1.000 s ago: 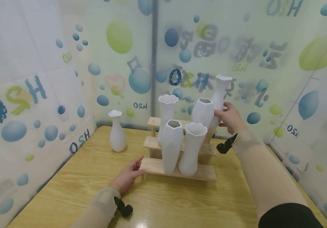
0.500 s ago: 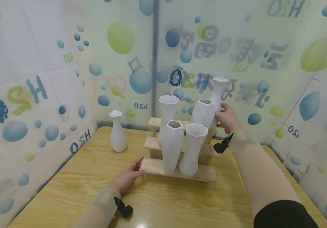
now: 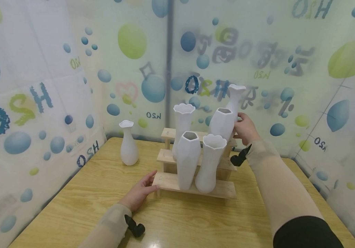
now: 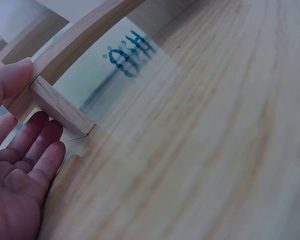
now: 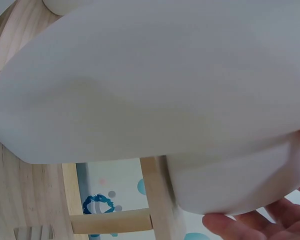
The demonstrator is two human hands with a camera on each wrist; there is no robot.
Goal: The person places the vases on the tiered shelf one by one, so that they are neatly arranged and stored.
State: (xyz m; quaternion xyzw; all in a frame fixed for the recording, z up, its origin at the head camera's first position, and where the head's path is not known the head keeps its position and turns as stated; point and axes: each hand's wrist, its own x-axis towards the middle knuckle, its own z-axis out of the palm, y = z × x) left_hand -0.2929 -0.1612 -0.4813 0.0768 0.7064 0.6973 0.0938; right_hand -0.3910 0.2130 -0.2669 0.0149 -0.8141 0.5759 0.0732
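Note:
My right hand (image 3: 246, 128) grips a slender white vase (image 3: 235, 98) with a flared rim at the back right, over the top step of a wooden stepped stand (image 3: 225, 189). In the right wrist view the fingers (image 5: 230, 227) curl round that vase's lower body (image 5: 235, 177), its base right at the top step; a nearer faceted vase (image 5: 140, 90) hides part of it. My left hand (image 3: 138, 193) holds the left end of the lowest step. In the left wrist view its thumb (image 4: 12, 80) lies on the step's edge and the fingertips are beside the leg (image 4: 62, 107).
On the lowest step stand a faceted white vase (image 3: 188, 162) and a scalloped one (image 3: 210, 165). Behind them are another scalloped vase (image 3: 182, 127) and a faceted vase (image 3: 222, 124). A round-bellied vase (image 3: 129, 146) stands on the table (image 3: 103, 193) at left. Printed curtains surround the table.
The right hand and its slender vase have shifted left and slightly down, closer behind the faceted vase. The left hand stays at the stand's end.

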